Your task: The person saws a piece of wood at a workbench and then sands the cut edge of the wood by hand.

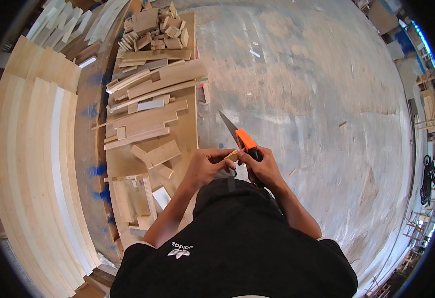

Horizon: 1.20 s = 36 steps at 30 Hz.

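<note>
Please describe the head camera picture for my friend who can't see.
A left hand pinches a small wooden piece; the right hand grips what looks like an orange-and-black saw. Wooden parts lie on a board at left; a scuffed grey surface spreads right.
</note>
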Each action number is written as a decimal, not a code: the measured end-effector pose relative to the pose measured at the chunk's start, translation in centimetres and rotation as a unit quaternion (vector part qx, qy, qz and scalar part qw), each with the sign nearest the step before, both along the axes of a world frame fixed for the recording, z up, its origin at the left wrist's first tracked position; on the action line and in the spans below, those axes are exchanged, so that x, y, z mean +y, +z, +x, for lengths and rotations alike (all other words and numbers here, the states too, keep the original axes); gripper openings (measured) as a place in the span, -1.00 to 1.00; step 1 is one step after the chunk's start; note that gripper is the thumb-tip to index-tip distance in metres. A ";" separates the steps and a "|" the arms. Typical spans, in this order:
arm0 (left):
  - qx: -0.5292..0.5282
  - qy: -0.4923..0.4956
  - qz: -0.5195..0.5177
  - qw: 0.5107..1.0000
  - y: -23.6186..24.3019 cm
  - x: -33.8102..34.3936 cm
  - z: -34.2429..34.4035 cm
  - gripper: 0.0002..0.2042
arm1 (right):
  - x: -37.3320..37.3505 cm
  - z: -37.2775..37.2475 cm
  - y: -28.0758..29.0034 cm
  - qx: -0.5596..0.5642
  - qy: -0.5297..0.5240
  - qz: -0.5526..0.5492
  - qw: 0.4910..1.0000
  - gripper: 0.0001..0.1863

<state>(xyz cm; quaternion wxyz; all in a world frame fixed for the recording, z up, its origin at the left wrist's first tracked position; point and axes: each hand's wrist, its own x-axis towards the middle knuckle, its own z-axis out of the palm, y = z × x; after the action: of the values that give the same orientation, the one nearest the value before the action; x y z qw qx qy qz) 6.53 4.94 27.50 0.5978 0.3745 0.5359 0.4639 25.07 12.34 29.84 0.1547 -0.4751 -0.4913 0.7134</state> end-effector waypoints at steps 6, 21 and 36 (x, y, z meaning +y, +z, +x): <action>0.031 0.065 0.037 0.997 0.8 3.7 -2.3 -0.74 | 4.6 -3.4 0.4 -0.012 0.037 0.019 0.999 -0.71; 0.236 0.261 0.117 0.929 2.0 6.9 -4.1 -0.76 | 18.4 2.4 12.1 -0.030 0.482 0.153 0.862 -0.69; 0.074 0.549 0.101 0.826 2.1 4.6 3.2 -0.68 | 27.7 -3.0 6.8 0.228 0.436 0.086 0.866 -0.64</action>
<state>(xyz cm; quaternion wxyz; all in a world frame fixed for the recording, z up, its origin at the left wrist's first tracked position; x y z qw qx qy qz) 9.73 9.54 29.63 0.1614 0.1098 0.6459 0.7381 22.09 40.02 36.65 -0.0239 -0.0212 -0.6588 0.7516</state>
